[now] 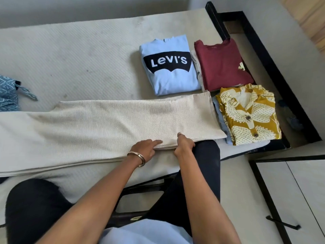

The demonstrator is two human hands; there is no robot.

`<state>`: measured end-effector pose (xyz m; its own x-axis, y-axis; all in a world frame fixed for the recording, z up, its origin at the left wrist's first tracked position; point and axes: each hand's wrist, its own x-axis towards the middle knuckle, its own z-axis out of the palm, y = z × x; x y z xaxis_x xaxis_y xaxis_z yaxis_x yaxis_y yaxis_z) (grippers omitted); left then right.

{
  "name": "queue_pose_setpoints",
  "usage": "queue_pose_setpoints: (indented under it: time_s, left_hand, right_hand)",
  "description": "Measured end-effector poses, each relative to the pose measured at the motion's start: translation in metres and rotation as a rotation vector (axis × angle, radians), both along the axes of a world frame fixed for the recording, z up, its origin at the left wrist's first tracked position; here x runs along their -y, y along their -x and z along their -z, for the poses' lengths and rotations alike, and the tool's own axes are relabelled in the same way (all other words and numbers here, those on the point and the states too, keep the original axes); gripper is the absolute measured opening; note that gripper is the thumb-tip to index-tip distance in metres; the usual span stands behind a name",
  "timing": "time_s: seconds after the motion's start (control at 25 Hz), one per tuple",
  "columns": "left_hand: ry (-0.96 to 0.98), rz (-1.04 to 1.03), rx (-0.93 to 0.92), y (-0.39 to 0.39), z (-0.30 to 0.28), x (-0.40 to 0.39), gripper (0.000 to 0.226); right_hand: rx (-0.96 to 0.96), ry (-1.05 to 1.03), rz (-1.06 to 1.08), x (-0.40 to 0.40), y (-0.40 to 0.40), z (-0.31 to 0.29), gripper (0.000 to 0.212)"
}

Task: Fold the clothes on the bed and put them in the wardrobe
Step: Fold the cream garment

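A pale mattress [73,55] in a black bed frame [260,55] fills most of the view, w/ a person kneeling at its near edge, dark-trousered knees on the bedding. Stretched across the mattress front, left to right, lies a long beige ribbed garment [109,120], folded lengthwise into a flat band; its right end stops just beside the folded piles. Beyond it sits a folded light-blue Levi's top [170,80], logo up, and to its right a folded maroon tee [221,66] resting on a pale garment underneath. Nearer, at the bed's right corner, a mustard-and-cream print shirt [249,115] tops a small stack w/ light-blue fabric below. At the far left edge a blue patterned cloth [8,92] lies crumpled, partly out of shot. Both hands work the beige garment's near edge, close together: the left hand [146,148], a metal bangle [139,157] at the wrist, grips the folded edge w/ index finger laid out along the cloth; the right hand [183,144] pinches the same edge, fingers curled under, thumb on top.
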<state>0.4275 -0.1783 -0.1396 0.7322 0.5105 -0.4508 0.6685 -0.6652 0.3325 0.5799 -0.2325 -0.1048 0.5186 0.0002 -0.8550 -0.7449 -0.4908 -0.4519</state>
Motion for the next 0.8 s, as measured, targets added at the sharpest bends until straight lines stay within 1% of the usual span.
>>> queue_pose_setpoints:
  time_s: [0.08,0.16,0.24,0.28,0.32,0.36,0.4,0.44,0.48,0.52,0.56,0.6,0.64,0.68,0.72,0.76,0.8]
  left_hand:
    - [0.002,0.01,-0.002,0.001,0.004,0.004,0.06]
    - [-0.04,0.027,-0.016,0.002,0.007,0.006,0.065]
    - [-0.072,0.052,-0.045,0.004,0.013,0.011,0.071]
    - [-0.034,0.058,-0.059,0.006,0.017,0.012,0.072]
    - [0.044,0.037,-0.047,0.008,0.02,0.011,0.073]
    - [0.168,-0.026,0.011,0.009,0.02,0.008,0.073]
    - [0.311,-0.135,0.124,0.008,0.015,0.002,0.072]
    - [0.465,-0.291,0.281,0.007,0.004,-0.007,0.067]
    - [0.617,-0.446,0.458,0.004,-0.011,-0.017,0.06]
    - [0.744,-0.565,0.623,0.002,-0.031,-0.029,0.053]
    - [0.844,-0.617,0.749,-0.002,-0.053,-0.041,0.05]
    - [0.909,-0.618,0.847,-0.004,-0.073,-0.053,0.051]
    - [0.946,-0.592,0.937,0.0,-0.091,-0.066,0.059]
    - [0.982,-0.612,1.018,0.004,-0.104,-0.074,0.064]
    - [0.98,-0.731,1.094,0.012,-0.111,-0.082,0.058]
    - [0.935,-0.942,1.174,0.025,-0.113,-0.089,0.042]
    - [0.864,-1.217,1.237,0.047,-0.109,-0.097,0.025]
  right_hand:
    - [0.124,-0.167,0.171,0.002,0.001,0.004,0.052]
    - [0.15,-0.33,0.358,0.004,-0.014,0.001,0.045]
    - [0.078,-0.435,0.484,0.005,-0.036,-0.002,0.045]
    - [0.023,-0.472,0.522,0.005,-0.046,-0.002,0.047]
    - [-0.012,-0.492,0.539,0.003,-0.052,-0.004,0.048]
    - [-0.007,-0.509,0.535,-0.002,-0.054,-0.007,0.047]
    - [0.034,-0.541,0.518,-0.008,-0.051,-0.011,0.045]
    - [0.113,-0.581,0.469,-0.017,-0.043,-0.017,0.042]
    - [0.223,-0.635,0.369,-0.025,-0.029,-0.024,0.04]
    - [0.366,-0.678,0.203,-0.034,-0.013,-0.03,0.04]
    - [0.539,-0.694,-0.015,-0.042,0.004,-0.039,0.041]
    - [0.708,-0.699,-0.275,-0.049,0.022,-0.047,0.045]
    - [0.865,-0.704,-0.565,-0.061,0.044,-0.056,0.052]
    - [0.996,-0.718,-0.86,-0.07,0.059,-0.062,0.06]
    - [1.052,-0.732,-1.167,-0.082,0.073,-0.068,0.068]
    - [1.002,-0.737,-1.475,-0.095,0.085,-0.073,0.073]
    - [0.848,-0.736,-1.751,-0.106,0.097,-0.077,0.074]
